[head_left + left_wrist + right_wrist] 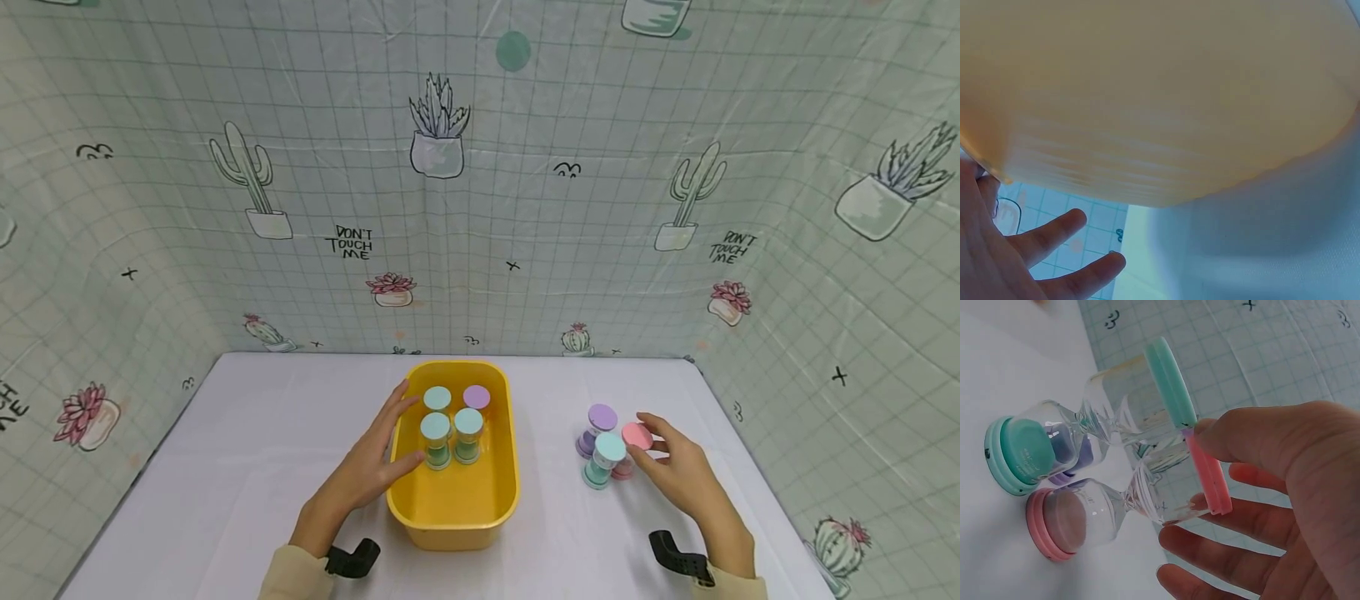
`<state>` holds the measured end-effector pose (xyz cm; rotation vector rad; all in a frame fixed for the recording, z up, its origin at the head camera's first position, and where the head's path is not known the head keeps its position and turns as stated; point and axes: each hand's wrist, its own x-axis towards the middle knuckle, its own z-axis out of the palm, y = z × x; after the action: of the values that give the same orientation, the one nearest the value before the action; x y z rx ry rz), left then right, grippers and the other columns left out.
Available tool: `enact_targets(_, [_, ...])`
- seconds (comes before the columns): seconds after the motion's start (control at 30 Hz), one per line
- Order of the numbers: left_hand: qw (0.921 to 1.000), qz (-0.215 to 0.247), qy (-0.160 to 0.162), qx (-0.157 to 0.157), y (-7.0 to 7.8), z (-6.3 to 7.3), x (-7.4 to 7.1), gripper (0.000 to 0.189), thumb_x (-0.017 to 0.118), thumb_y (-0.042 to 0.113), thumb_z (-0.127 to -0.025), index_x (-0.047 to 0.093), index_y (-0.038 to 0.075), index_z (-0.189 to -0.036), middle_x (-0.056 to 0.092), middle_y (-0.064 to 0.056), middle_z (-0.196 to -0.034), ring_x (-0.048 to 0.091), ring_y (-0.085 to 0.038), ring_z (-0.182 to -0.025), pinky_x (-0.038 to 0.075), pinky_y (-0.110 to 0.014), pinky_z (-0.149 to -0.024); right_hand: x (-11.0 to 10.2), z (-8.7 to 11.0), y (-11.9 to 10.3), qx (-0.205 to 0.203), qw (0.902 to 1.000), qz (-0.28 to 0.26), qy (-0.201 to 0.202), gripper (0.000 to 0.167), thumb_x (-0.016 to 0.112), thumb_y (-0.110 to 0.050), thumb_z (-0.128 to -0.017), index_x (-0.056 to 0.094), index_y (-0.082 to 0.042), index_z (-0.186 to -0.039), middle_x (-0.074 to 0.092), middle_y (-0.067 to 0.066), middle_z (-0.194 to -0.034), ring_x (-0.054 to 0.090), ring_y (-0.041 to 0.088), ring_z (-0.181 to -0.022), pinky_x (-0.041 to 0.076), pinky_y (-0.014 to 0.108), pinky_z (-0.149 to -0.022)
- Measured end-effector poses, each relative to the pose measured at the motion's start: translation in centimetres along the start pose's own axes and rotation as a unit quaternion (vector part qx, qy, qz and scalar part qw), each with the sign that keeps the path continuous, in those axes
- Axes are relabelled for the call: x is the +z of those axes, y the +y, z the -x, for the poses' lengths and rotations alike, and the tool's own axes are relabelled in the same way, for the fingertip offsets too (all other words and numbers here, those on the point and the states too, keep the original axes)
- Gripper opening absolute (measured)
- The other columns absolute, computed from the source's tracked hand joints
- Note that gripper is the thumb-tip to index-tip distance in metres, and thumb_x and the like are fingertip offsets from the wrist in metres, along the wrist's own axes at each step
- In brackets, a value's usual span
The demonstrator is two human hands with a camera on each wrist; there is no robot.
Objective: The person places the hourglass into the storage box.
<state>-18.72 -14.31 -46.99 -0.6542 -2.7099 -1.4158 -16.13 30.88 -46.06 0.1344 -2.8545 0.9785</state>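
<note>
Grip (678, 465): pink hourglass (1100, 509), wrist-view-only neck (1129, 499)

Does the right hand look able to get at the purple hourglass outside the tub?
Probably not directly: the right hand pinches the pink hourglass, which stands in between, and the teal hourglass stands right before the purple hourglass.

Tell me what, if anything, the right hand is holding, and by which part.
The right hand pinches the clear hourglass with round pink caps by its upper cap.
</note>
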Motion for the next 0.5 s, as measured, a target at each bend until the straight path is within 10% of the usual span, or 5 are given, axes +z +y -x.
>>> enact_targets(0.5, [1.0, 0.0, -0.002, -0.007, 0.1, 0.1, -0.1, 0.075, 0.064, 0.04, -0.094, 0.036, 0.012, -0.158, 0.009, -0.004, -0.175, 0.018, -0.038, -0.159, 0.024, -0.071, -0.119, -0.3, -1.1, -0.3, -0.007, 0.9981, 0.031, -0.053, 0.053, 0.071, -0.016, -0.094, 0.055, 0.002, -0.141, 0.066, 0.027, -0.129, 0.071, 0.036, -0.103, 0.061, 0.045, -0.08])
